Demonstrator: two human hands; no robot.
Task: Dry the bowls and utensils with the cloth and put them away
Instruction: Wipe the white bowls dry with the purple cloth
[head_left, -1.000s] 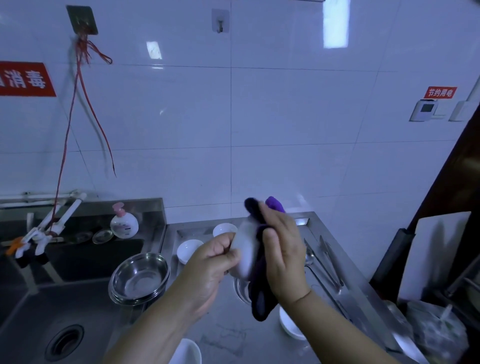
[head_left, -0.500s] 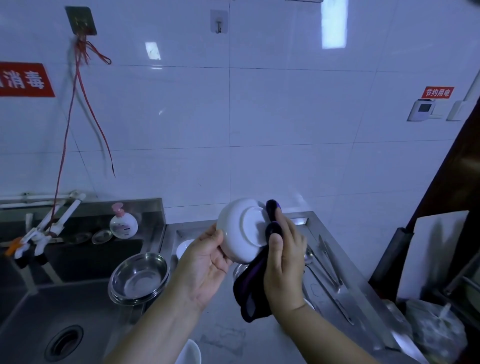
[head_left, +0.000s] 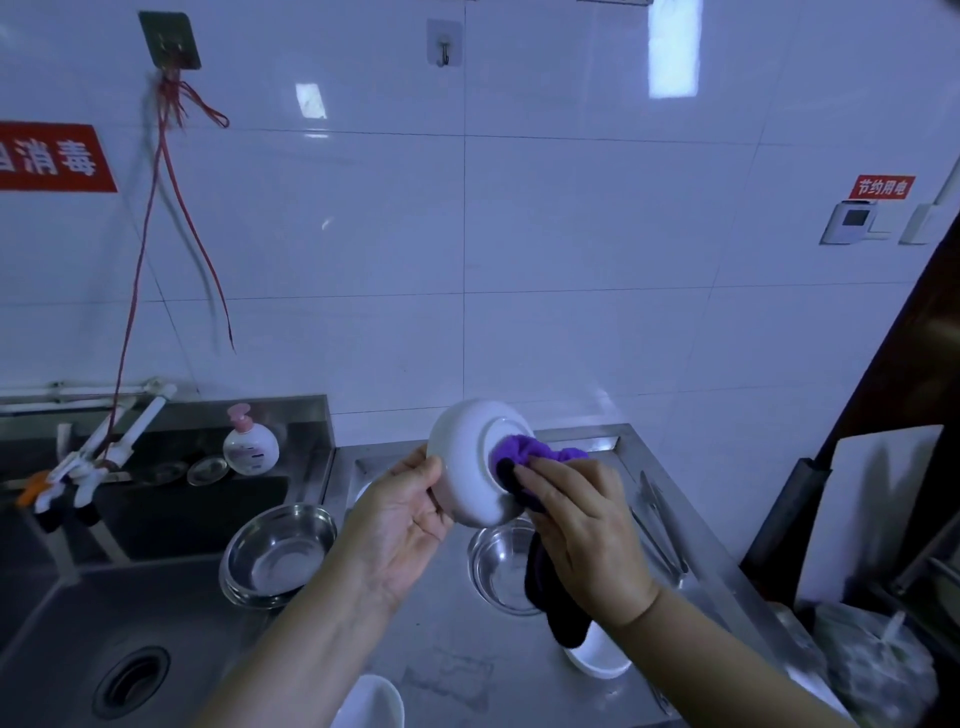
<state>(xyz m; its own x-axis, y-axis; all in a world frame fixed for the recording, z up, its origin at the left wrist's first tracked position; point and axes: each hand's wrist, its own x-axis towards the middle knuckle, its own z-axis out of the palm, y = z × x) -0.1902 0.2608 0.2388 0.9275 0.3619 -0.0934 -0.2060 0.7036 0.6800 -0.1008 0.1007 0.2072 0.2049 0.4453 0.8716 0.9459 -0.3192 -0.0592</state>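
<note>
White bowl (head_left: 470, 470) upturned, purple cloth (head_left: 524, 452) bunched against its base

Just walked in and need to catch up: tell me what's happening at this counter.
A person is drying dishes. The left hand holds a white bowl tilted, base towards the camera, while the right hand presses a purple cloth against its base. Below, steel bowls and more white bowls wait on the steel counter.
</note>
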